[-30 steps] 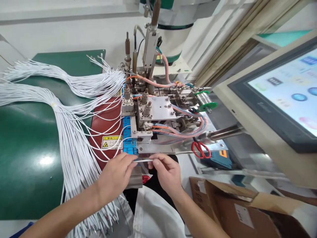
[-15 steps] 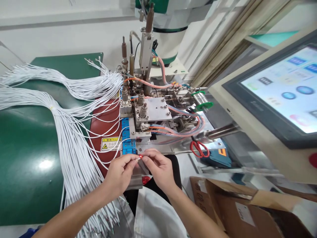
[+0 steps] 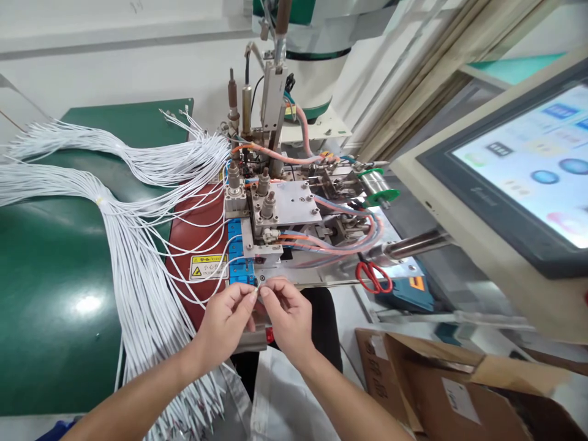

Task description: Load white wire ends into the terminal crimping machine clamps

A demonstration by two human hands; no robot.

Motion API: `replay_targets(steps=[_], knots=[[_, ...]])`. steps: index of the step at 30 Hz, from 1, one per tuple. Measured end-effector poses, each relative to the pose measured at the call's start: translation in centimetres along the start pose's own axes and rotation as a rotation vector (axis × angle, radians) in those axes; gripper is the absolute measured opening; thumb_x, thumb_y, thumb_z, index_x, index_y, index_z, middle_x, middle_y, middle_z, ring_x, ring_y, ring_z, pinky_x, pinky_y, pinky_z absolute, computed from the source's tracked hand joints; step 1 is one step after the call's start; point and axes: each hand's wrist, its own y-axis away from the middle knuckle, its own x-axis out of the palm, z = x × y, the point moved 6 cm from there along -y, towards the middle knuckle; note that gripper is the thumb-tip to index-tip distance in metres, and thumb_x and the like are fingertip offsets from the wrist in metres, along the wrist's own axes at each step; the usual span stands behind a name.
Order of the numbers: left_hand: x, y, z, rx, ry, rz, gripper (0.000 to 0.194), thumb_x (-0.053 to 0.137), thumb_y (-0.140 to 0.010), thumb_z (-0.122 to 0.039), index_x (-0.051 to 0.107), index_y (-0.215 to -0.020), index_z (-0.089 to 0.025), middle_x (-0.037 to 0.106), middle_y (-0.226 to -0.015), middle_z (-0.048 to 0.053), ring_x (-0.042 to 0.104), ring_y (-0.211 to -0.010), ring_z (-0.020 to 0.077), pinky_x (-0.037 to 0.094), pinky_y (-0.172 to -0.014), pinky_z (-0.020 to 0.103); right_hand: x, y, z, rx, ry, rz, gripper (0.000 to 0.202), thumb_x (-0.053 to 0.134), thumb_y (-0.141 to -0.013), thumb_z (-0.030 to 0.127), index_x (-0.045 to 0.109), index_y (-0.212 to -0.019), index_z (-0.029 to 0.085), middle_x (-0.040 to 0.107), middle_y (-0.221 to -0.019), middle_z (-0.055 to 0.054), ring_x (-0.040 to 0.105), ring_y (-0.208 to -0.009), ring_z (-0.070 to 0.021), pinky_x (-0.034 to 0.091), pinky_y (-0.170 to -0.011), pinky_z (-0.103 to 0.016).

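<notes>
My left hand (image 3: 225, 318) pinches the end of a white cable just in front of the blue blocks (image 3: 241, 271) on the machine's near edge. Thumb to thumb with it, my right hand (image 3: 287, 312) has its fingers pressed together at the cable's tip; the tiny wire ends between them are too small to tell apart. White cables (image 3: 133, 269) in a tied bundle hang beside my left forearm, and several single ones run over the red panel (image 3: 190, 236) to the blue blocks.
The metal machine (image 3: 294, 202) with hoses stands ahead, a wire spool (image 3: 377, 187) at its right. Red-handled scissors (image 3: 373, 277) lie at its edge. A touch screen (image 3: 528, 177) juts in at right, above an open cardboard box (image 3: 441, 392). A green mat (image 3: 50, 294) spreads left.
The red light spot at my fingertips is gone. My fingertips have drawn closer together, and my right hand has shifted slightly left. The whole view has moved a little.
</notes>
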Motion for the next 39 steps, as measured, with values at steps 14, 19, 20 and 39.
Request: replay_targets(steps=[14, 19, 20, 39], knots=[[-1.1, -0.2, -1.7, 0.122, -0.412, 0.114, 0.02, 0.048, -0.078, -0.021, 0.066, -0.07, -0.016, 0.062, -0.065, -0.001, 0.053, -0.062, 0.0113, 0.038, -0.059, 0.019, 0.2, -1.8, 3.4, -0.277, 0.349, 0.555, 0.01, 0.053, -0.074, 0.013, 0.054, -0.066, 0.018, 0.053, -0.065, -0.001, 0.049, -0.062, -0.0128, 0.039, -0.057, -0.025], [-1.0, -0.1, -1.0, 0.098, -0.444, 0.041, 0.021, 0.045, -0.08, -0.022, 0.062, -0.069, -0.016, 0.055, -0.056, -0.004, 0.047, -0.051, 0.0087, 0.034, -0.049, 0.018, 0.1, -1.5, 1.6, -0.071, 0.219, 0.377, 0.017, 0.054, -0.076, 0.019, 0.051, -0.059, 0.018, 0.05, -0.06, 0.001, 0.046, -0.057, -0.0117, 0.037, -0.054, -0.024], [-1.1, -0.1, -0.7, 0.083, -0.403, -0.017, 0.02, 0.045, -0.081, -0.024, 0.062, -0.072, -0.016, 0.056, -0.057, -0.004, 0.047, -0.051, 0.0087, 0.035, -0.049, 0.018, 0.0, -1.2, 0.8, 0.008, 0.137, 0.287, 0.019, 0.053, -0.077, 0.021, 0.051, -0.058, 0.018, 0.049, -0.058, 0.002, 0.045, -0.055, -0.0112, 0.037, -0.052, -0.023], [-1.2, -0.2, -0.2, 0.054, -0.331, -0.05, 0.023, 0.044, -0.084, -0.03, 0.062, -0.082, -0.017, 0.059, -0.063, -0.002, 0.05, -0.05, 0.0092, 0.04, -0.05, 0.019, -0.3, -0.5, 0.3, -0.123, 0.225, 0.099, 0.012, 0.055, -0.076, 0.02, 0.059, -0.065, 0.018, 0.058, -0.065, -0.002, 0.054, -0.063, -0.0149, 0.044, -0.059, -0.027]])
